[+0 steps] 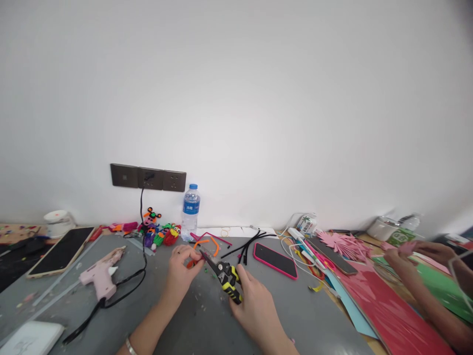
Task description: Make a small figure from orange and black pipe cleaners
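Note:
My right hand (254,303) grips black-and-yellow cutting pliers (223,273), their jaws pointing up and left toward my left hand (183,268). My left hand pinches a small orange piece of pipe cleaner (190,264) right at the plier tips. Both hands hover low over a grey mat (199,320). Just beyond lie orange pipe cleaner pieces (207,242), pink ones and a bundle of black pipe cleaners (247,245).
A pink glue gun (101,271) with black cord lies left, a tablet (61,256) beyond it. Colourful pipe-cleaner figures (158,231) and a water bottle (190,211) stand by the wall. A pink-cased phone (275,260) lies right. Another person's hands (414,251) work over coloured paper.

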The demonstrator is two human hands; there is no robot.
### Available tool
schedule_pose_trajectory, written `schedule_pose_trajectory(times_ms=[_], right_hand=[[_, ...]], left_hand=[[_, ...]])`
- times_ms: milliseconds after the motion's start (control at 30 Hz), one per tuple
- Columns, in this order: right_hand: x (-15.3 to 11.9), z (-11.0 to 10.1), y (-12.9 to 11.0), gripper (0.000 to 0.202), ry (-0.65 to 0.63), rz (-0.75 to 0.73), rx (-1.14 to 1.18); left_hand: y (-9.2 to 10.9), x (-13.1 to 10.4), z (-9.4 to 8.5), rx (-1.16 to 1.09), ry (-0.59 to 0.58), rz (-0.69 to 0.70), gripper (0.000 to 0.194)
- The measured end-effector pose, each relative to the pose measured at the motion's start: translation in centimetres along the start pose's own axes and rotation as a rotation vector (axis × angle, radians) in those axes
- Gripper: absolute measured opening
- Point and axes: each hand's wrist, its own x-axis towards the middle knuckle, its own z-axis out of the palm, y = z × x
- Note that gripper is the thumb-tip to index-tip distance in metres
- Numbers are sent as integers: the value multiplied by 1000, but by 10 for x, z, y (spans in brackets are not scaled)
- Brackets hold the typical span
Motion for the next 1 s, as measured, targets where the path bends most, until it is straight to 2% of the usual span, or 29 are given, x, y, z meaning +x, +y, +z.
schedule_pose_trajectory(times_ms=[133, 267, 333, 400, 467, 500, 567, 667, 800, 900, 1000], right_hand=[[1, 1, 10, 42, -39, 28, 4], [0, 5, 17, 36, -2, 47, 181], [2, 6, 22, 32, 7, 88, 333], [5, 4, 28, 27, -49, 138, 496], [8, 0, 34, 26, -135, 178, 592], [9, -2, 37, 27, -146, 187, 578], [8, -6, 43, 35, -75, 177, 440], [6, -11, 48, 46, 54, 143, 278], [2, -16, 50, 45, -17, 69, 409], [-1, -20, 48, 50, -2, -9, 339], [-2, -21, 47, 53, -15, -75, 271]], left_hand=[[3, 1, -1, 44, -5, 47, 21], [3, 1, -1, 16, -12, 26, 19], [1, 1, -1, -16, -38, -30, 14], [-2, 2, -1, -81, -78, -125, 10], [-7, 3, 0, -195, -118, -244, 19], [-9, 4, 0, -257, -135, -300, 25], [-14, 5, 1, -352, -172, -369, 33], [-17, 5, 3, -406, -221, -388, 27], [-14, 3, 4, -372, -244, -381, 20], [-7, 2, 4, -355, -300, -410, 21], [-2, 0, 4, -456, -386, -508, 28]])
